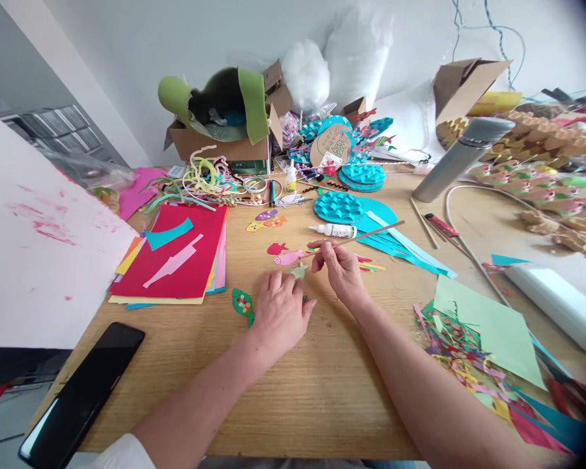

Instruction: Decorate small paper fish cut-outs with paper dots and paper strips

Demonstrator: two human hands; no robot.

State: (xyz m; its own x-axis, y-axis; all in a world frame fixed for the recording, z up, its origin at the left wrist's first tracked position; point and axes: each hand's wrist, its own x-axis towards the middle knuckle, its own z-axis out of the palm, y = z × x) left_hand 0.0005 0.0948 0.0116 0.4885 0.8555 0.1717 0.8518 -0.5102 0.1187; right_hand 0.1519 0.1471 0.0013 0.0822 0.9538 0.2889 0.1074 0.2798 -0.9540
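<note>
My right hand pinches a thin brown stick, whose lower tip points down by the paper fish. Flat on the table lies my left hand, palm down, its fingertips at the edge of a pale green paper fish. Just beyond it are a pink fish and a red fish. Left of that hand rests a green fish with coloured dots, partly beside the wrist. Purple, yellow and orange fish lie farther back. A white glue bottle lies on its side behind my right hand.
Stacked coloured paper and a phone lie at left. Paper scraps, a light green sheet and scissors are at right. Blue discs, pipe cleaners and a grey cylinder stand farther back.
</note>
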